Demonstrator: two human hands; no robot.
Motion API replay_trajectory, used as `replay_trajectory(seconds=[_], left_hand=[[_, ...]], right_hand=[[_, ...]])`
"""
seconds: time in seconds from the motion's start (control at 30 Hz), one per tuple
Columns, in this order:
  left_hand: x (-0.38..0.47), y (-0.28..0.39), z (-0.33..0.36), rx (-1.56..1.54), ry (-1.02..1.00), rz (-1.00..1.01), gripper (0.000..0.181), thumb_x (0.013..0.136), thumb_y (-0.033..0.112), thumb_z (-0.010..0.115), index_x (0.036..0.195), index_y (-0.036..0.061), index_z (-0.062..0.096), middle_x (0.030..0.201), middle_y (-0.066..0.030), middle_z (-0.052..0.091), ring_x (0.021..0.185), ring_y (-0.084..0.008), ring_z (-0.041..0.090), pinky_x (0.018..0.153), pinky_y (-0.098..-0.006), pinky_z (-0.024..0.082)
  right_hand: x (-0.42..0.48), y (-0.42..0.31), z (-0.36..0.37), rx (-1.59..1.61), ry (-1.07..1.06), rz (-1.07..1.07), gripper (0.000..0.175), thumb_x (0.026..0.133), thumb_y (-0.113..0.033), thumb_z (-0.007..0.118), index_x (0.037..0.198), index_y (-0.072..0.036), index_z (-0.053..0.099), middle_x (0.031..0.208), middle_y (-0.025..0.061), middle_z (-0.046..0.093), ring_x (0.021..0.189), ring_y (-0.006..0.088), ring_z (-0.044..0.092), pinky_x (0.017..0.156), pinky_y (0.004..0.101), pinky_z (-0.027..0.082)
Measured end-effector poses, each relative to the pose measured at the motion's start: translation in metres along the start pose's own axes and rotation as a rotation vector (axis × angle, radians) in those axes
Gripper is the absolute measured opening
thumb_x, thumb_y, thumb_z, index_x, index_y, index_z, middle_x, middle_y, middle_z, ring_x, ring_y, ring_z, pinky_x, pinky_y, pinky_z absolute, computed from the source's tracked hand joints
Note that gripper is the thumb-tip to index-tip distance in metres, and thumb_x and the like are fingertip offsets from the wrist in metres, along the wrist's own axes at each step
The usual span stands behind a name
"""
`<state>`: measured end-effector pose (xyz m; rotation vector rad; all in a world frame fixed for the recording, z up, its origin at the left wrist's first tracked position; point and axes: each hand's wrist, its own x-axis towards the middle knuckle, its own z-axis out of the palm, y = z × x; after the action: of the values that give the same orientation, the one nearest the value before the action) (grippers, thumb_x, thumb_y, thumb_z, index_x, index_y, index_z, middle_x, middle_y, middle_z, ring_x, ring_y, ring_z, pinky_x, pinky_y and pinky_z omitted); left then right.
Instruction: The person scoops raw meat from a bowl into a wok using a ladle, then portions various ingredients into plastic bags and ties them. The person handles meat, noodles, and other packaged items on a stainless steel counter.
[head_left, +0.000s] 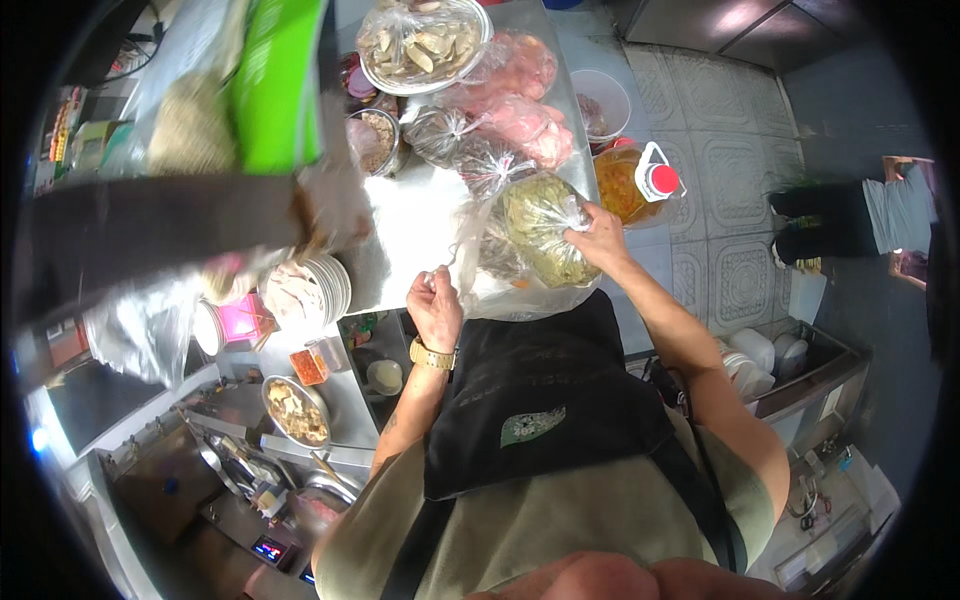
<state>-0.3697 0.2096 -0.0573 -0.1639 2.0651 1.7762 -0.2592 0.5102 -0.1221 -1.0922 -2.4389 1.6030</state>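
Observation:
My right hand (602, 238) grips the gathered neck of a clear plastic bag of greenish food (541, 225). That bag rests on or partly inside a larger translucent plastic carrier bag (495, 300) at the table's near edge; which of the two, I cannot tell. Its mouth lies spread toward my left hand (437, 309), whose fingers are pinched on the carrier bag's edge. A gold-coloured watch circles my left wrist. Just beyond the green bag sit tied bags of dark food (491, 169) and bags of pink meat (525, 127), all on the metal table (401, 232).
A white-rimmed bowl of sliced food (424, 45) and a tub of crumbly food (375, 142) stand farther back. Right of the table are an oil jug with a red cap (634, 184) and a white bucket (604, 105). Stacked plates (322, 289) sit left. Another person (847, 217) stands far right.

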Motion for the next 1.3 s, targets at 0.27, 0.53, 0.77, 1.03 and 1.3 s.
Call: replay_trajectory(seconds=[0.27, 0.53, 0.77, 1.03, 1.3], left_hand=[[-0.059, 0.083, 0.008, -0.173, -0.326, 0.186, 0.029, 0.116, 0.027, 0.052, 0.093, 0.0096, 0.047, 0.061, -0.0004, 0.051, 0.045, -0.0075, 0.043, 0.042, -0.0247, 0.036], [-0.035, 0.089, -0.052, -0.221, -0.050, 0.332, 0.021, 0.116, 0.027, 0.054, 0.102, 0.0103, 0.053, 0.063, 0.0014, 0.048, 0.049, -0.0072, 0.042, 0.043, -0.0241, 0.035], [-0.022, 0.069, -0.080, -0.239, 0.245, 0.308, 0.020, 0.113, 0.024, 0.059, 0.101, 0.0087, 0.055, 0.062, 0.0026, 0.051, 0.045, -0.0051, 0.040, 0.041, -0.0235, 0.033], [-0.020, 0.055, -0.098, 0.517, 0.463, 0.507, 0.017, 0.100, 0.014, 0.073, 0.097, -0.0003, 0.065, 0.073, -0.0091, 0.058, 0.060, -0.0196, 0.050, 0.058, -0.0363, 0.043], [0.019, -0.017, 0.002, 1.194, -0.274, 0.889, 0.016, 0.082, 0.013, 0.076, 0.093, 0.0037, 0.072, 0.120, -0.0201, 0.067, 0.121, -0.0393, 0.061, 0.110, -0.0555, 0.042]], right_hand=[[-0.049, -0.023, 0.138, -0.105, -0.017, -0.132, 0.059, 0.079, -0.033, 0.081, 0.123, 0.004, 0.065, 0.118, 0.0261, 0.073, 0.112, 0.0388, 0.071, 0.096, 0.0490, 0.055], [-0.038, -0.019, 0.135, -0.557, -0.445, -0.108, 0.109, 0.086, -0.075, 0.064, 0.158, 0.005, 0.041, 0.150, 0.0271, 0.058, 0.149, 0.0397, 0.046, 0.127, 0.0652, 0.018], [-0.046, 0.000, 0.110, -1.127, -0.489, -0.327, 0.077, 0.087, -0.044, 0.076, 0.141, 0.006, 0.057, 0.126, 0.0171, 0.074, 0.122, 0.0351, 0.068, 0.111, 0.0519, 0.040], [-0.025, 0.000, 0.140, -0.920, -0.773, -0.427, 0.032, 0.091, -0.030, 0.072, 0.113, -0.007, 0.078, 0.131, 0.0124, 0.069, 0.115, 0.0286, 0.069, 0.103, 0.0505, 0.046], [-0.032, 0.033, 0.171, -0.919, -0.718, -0.838, 0.040, 0.095, -0.037, 0.071, 0.128, -0.014, 0.075, 0.126, 0.0084, 0.072, 0.128, 0.0272, 0.063, 0.105, 0.0509, 0.042]])
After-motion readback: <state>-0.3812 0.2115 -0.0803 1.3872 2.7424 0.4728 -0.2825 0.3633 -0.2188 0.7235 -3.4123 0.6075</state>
